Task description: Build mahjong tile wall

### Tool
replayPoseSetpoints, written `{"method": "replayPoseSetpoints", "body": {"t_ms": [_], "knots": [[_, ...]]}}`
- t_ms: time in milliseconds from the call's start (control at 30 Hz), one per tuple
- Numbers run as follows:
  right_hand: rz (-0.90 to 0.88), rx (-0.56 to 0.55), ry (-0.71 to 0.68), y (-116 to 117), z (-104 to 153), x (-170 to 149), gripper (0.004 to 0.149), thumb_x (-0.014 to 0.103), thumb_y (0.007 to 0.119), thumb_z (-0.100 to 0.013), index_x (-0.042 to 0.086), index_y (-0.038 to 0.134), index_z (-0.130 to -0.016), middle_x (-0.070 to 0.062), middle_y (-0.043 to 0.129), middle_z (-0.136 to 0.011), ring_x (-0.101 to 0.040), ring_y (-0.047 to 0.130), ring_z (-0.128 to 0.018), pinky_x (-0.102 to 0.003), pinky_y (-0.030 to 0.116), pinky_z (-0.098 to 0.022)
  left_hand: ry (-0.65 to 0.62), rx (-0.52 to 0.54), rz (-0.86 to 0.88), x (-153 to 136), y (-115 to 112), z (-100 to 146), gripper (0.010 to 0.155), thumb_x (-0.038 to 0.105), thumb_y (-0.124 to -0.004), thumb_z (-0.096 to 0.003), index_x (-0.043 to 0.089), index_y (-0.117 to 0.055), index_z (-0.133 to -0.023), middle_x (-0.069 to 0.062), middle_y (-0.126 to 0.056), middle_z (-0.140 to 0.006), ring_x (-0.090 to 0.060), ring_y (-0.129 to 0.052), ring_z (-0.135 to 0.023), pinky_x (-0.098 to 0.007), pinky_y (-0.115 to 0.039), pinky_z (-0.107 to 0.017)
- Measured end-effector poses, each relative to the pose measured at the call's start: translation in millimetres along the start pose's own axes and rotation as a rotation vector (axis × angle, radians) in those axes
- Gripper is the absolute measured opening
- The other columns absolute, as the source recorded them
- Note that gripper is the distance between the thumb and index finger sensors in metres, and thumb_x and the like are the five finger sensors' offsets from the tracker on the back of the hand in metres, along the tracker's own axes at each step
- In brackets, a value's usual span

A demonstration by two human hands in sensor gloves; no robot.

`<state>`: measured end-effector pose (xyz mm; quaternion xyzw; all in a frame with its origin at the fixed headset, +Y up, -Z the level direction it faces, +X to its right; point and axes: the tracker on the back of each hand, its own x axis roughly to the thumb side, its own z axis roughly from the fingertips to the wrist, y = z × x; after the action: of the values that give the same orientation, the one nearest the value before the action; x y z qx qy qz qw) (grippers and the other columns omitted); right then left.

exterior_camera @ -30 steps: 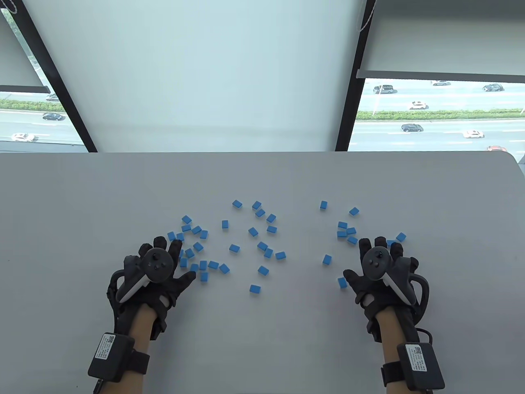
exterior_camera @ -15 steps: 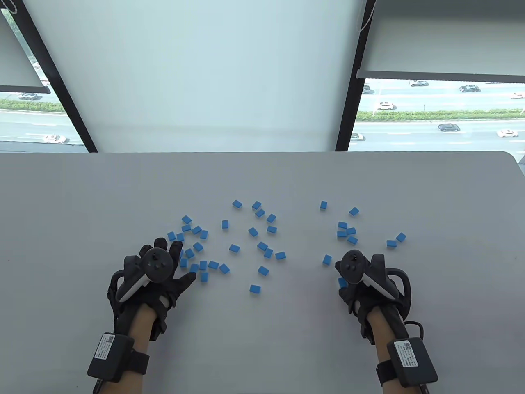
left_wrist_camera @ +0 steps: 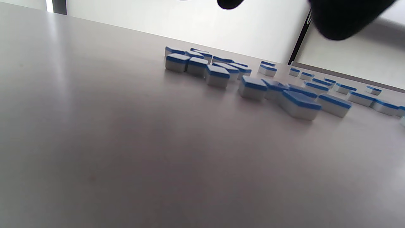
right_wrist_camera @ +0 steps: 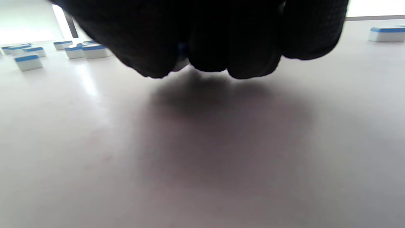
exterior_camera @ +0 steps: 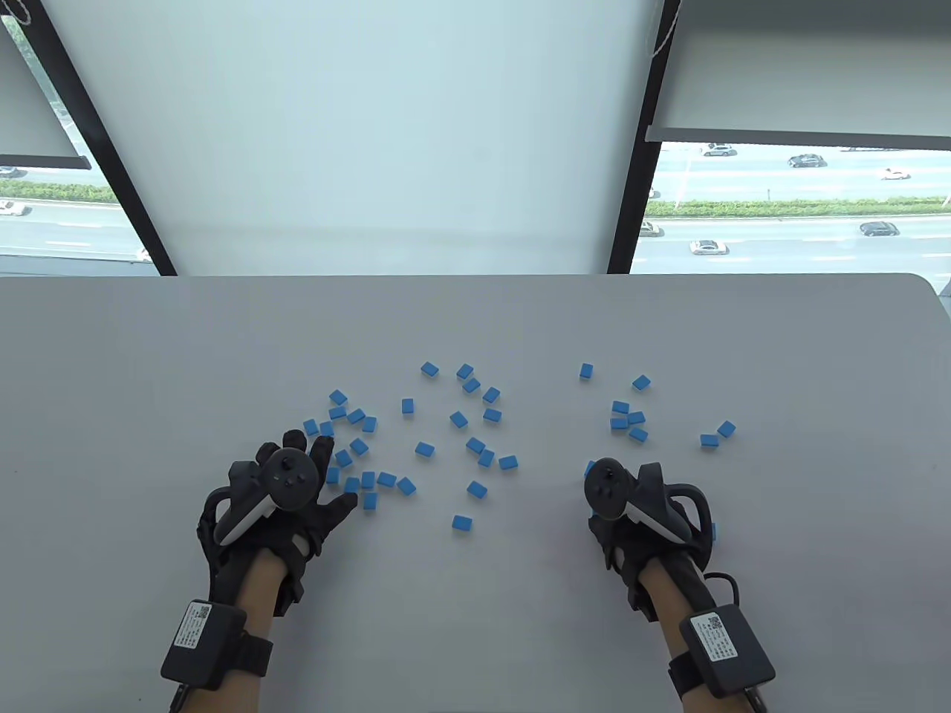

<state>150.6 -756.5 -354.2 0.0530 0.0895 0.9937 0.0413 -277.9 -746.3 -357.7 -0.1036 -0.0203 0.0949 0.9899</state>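
A: Tiles?
B: Blue-backed mahjong tiles (exterior_camera: 475, 445) lie loose, face down, across the mid tabletop (exterior_camera: 148, 356) — no wall built yet, all single layer. Densest bunch (exterior_camera: 349, 445) sits on the left, right by the left hand (exterior_camera: 286, 490). A small cluster (exterior_camera: 628, 420) of approx four lies right of centre, and a pair (exterior_camera: 717, 434) further right.

A: Left grip?
B: Fingers spread, palm down, fingertips (exterior_camera: 321, 449) over the near edge of the left bunch. Thumb (exterior_camera: 343, 503) points at a tile (exterior_camera: 369, 501) just beside it. Holds nothing. In the left wrist view the tiles (left_wrist_camera: 253, 87) show white sides w/ blue tops, flat on the tabletop, fingertips (left_wrist_camera: 345, 19) hanging above them.

A: Right grip?
B: Right hand (exterior_camera: 639, 512) is curled into a fist, knuckles toward the tabletop. Right wrist view: curled fingers (right_wrist_camera: 205, 38) bunched tight, a hint of blue between them — can't tell if it's a tile in the grip. A sliver of blue (exterior_camera: 714, 530) shows at the hand's right edge in the table view. One tile (exterior_camera: 589, 468) peeks out just beyond the tracker (exterior_camera: 611, 486).

A: Else?
B: Window blind (exterior_camera: 356, 134) behind the tabletop, road w/ cars (exterior_camera: 806, 160) outside.
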Motion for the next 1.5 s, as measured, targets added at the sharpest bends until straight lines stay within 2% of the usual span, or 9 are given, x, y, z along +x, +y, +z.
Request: {"method": "replayPoseSetpoints", "body": {"t_ms": [433, 500, 600, 733, 900, 1100, 1167, 1300, 1500], "knots": [[0.024, 0.007, -0.006, 1.2, 1.7, 5.8, 0.06, 0.039, 0.089, -0.042, 0.023, 0.068, -0.095, -0.001, 0.082, -0.082, -0.027, 0.09, -0.061, -0.046, 0.079, -0.051, 0.007, -0.007, 0.002, 0.4, 0.4, -0.5, 0.088, 0.072, -0.065, -0.0403, 0.034, -0.03, -0.112, -0.006, -0.022, -0.12, -0.049, -0.024, -0.106, -0.077, -0.024, -0.065], [-0.004, 0.0, 0.0, -8.7, 6.1, 2.1, 0.065, 0.043, 0.089, -0.041, 0.022, 0.066, -0.097, -0.001, 0.082, -0.084, -0.028, 0.091, -0.062, -0.047, 0.079, -0.051, 0.008, -0.005, 0.01, -0.5, 0.9, -0.1, 0.088, 0.072, -0.065, -0.0403, 0.034, -0.03, -0.112, -0.006, -0.022, -0.12, -0.049, -0.024, -0.106, -0.077, -0.024, -0.065], [-0.014, -0.082, 0.034, -30.3, 5.8, -2.6, 0.063, 0.043, 0.09, -0.041, 0.022, 0.069, -0.096, -0.002, 0.084, -0.082, -0.029, 0.093, -0.06, -0.048, 0.08, -0.049, 0.01, -0.01, 0.014, -0.8, 0.8, -0.1, 0.088, 0.072, -0.064, -0.0404, 0.034, -0.03, -0.112, -0.006, -0.021, -0.119, -0.049, -0.024, -0.106, -0.077, -0.024, -0.065], [0.016, -0.077, 0.096, -48.7, -15.4, -8.3, 0.063, 0.043, 0.09, -0.041, 0.023, 0.069, -0.096, -0.001, 0.084, -0.084, -0.029, 0.093, -0.062, -0.048, 0.08, -0.05, 0.011, -0.003, 0.008, -1.0, 2.5, -0.6, 0.088, 0.072, -0.065, -0.0403, 0.034, -0.03, -0.112, -0.006, -0.021, -0.119, -0.048, -0.024, -0.106, -0.077, -0.024, -0.065], [0.043, 0.007, 0.141, -39.3, -47.6, -10.5, 0.065, 0.046, 0.091, -0.04, 0.023, 0.068, -0.096, -0.002, 0.083, -0.086, -0.029, 0.094, -0.061, -0.048, 0.081, -0.05, 0.013, -0.007, 0.005, -1.4, 2.0, -0.3, 0.088, 0.072, -0.064, -0.0405, 0.034, -0.03, -0.112, -0.006, -0.021, -0.12, -0.049, -0.024, -0.106, -0.077, -0.024, -0.065], [0.086, 0.092, 0.142, -26.0, -65.8, 0.1, 0.065, 0.045, 0.093, -0.038, 0.023, 0.07, -0.095, -0.001, 0.085, -0.084, -0.029, 0.096, -0.059, -0.047, 0.082, -0.048, 0.012, -0.005, -0.001, -1.2, 2.4, -0.6, 0.088, 0.072, -0.064, -0.0403, 0.034, -0.03, -0.112, -0.006, -0.021, -0.12, -0.048, -0.024, -0.106, -0.077, -0.024, -0.065], [0.108, 0.111, 0.141, -23.0, -69.0, 2.1, 0.06, 0.042, 0.093, -0.039, 0.023, 0.073, -0.092, -0.001, 0.087, -0.081, -0.028, 0.097, -0.057, -0.047, 0.083, -0.047, 0.014, -0.005, 0.0, -1.5, 2.4, -0.4, 0.088, 0.072, -0.064, -0.0403, 0.034, -0.03, -0.112, -0.006, -0.022, -0.12, -0.049, -0.024, -0.106, -0.077, -0.024, -0.065], [0.08, 0.123, 0.141, -19.6, -68.2, 2.5, 0.061, 0.037, 0.091, -0.04, 0.017, 0.067, -0.093, -0.004, 0.084, -0.081, -0.029, 0.096, -0.055, -0.047, 0.082, -0.046, 0.016, -0.007, 0.001, -1.5, 2.2, -0.2, 0.088, 0.072, -0.064, -0.0403, 0.034, -0.03, -0.112, -0.006, -0.021, -0.12, -0.049, -0.024, -0.106, -0.077, -0.024, -0.065], [0.073, 0.043, 0.087, -30.0, -52.5, -2.5, 0.061, 0.036, 0.089, -0.04, 0.015, 0.065, -0.093, -0.006, 0.083, -0.079, -0.026, 0.096, -0.052, -0.046, 0.083, -0.044, 0.009, -0.01, -0.001, -0.6, 2.1, -0.6, 0.088, 0.072, -0.064, -0.0404, 0.034, -0.03, -0.112, -0.006, -0.022, -0.12, -0.049, -0.024, -0.106, -0.077, -0.024, -0.065]]}}
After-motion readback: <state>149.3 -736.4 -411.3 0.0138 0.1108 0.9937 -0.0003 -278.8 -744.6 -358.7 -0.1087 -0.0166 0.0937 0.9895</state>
